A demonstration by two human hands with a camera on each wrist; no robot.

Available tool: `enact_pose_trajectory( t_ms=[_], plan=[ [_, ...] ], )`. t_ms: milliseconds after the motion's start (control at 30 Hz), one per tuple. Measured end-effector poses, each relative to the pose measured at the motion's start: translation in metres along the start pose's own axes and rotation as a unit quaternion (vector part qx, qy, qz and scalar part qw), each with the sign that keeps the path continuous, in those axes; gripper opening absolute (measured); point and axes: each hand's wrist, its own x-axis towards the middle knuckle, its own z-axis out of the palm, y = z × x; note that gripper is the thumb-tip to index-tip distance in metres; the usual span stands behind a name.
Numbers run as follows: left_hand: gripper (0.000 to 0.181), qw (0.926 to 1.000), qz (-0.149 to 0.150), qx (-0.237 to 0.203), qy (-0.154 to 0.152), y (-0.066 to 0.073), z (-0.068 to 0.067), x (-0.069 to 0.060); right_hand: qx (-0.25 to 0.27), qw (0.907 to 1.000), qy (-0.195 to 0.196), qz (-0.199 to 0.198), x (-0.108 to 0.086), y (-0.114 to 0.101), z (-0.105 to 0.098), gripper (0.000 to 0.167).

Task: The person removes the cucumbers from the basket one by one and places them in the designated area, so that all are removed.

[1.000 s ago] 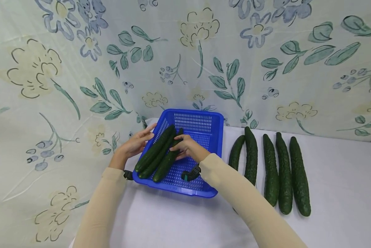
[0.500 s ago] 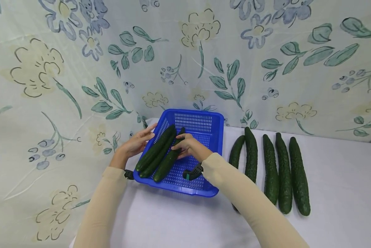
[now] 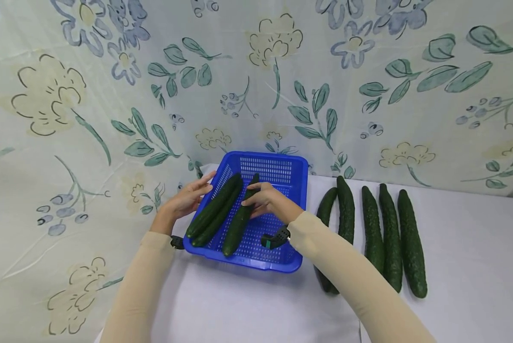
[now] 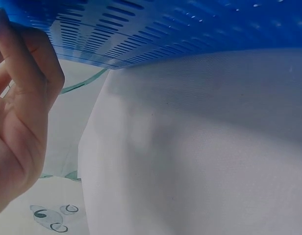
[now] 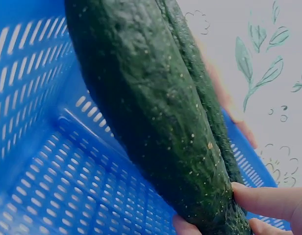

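Observation:
A blue perforated plastic basket point(image 3: 256, 263) holds several long dark green cucumbers. At its left side, my left hand point(image 3: 188, 197) touches the rim and outer wall with loosely bent fingers; in the left wrist view those fingers point(image 4: 26, 63) lie against the basket's outside. Inside the basket, my right hand point(image 3: 270, 200) grips one cucumber point(image 3: 237, 228) near its far end. The right wrist view shows this cucumber point(image 5: 146, 107) close up, with thumb and fingers on either side of it. Two other cucumbers point(image 3: 215, 207) lie together along the basket's left wall.
Several cucumbers point(image 3: 392, 233) lie in a row on the white cloth point(image 3: 470, 267) right of the basket. One of them point(image 3: 326, 209) is partly hidden by the right sleeve. A floral curtain point(image 3: 337, 109) hangs behind and to the left.
My right hand has moved right within the basket with its cucumber, widening the gap to the two cucumbers at the left wall. The left hand has stayed put.

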Motion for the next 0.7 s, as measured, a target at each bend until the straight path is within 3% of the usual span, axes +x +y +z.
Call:
enact_pose_trajectory(
  t_ms=[700],
  plan=[
    [0.057,0.9999,0.0,-0.005,-0.009,0.001,0.001,0.0,-0.012,0.9952,-0.065,-0.071,-0.039,-0.008,-0.036,0.067]
  ],
)
